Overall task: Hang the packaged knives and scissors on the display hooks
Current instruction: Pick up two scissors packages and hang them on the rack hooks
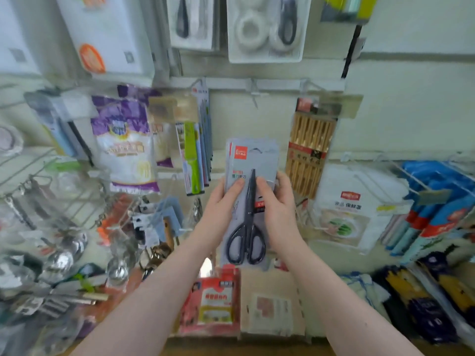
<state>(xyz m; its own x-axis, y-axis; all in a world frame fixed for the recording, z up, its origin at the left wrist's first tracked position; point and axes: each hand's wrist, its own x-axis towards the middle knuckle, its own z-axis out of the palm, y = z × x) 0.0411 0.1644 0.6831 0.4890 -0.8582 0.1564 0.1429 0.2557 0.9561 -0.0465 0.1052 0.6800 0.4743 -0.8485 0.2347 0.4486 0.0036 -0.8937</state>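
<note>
Scissors pack (250, 191) stands upright, pinched between your left hand (221, 201) and right hand (276, 201); empty hook (254, 95) sits straight above its hang hole.

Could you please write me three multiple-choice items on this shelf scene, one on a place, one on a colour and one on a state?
1. Where does the chopstick pack hang relative to the scissors pack?
A. to its right
B. to its left
C. below it

2. What colour are the scissor handles?
A. red
B. dark, near black
C. green

3. How is the scissors pack held?
A. by the left hand alone
B. it already hangs on a hook, untouched
C. by both hands, the right hand on its other edge

Answers: 1 A, the bamboo-coloured pack hangs just right of the card. 2 B, the loops look dark against the grey card. 3 C, a hand grips each edge, thumbs on the front.
</note>
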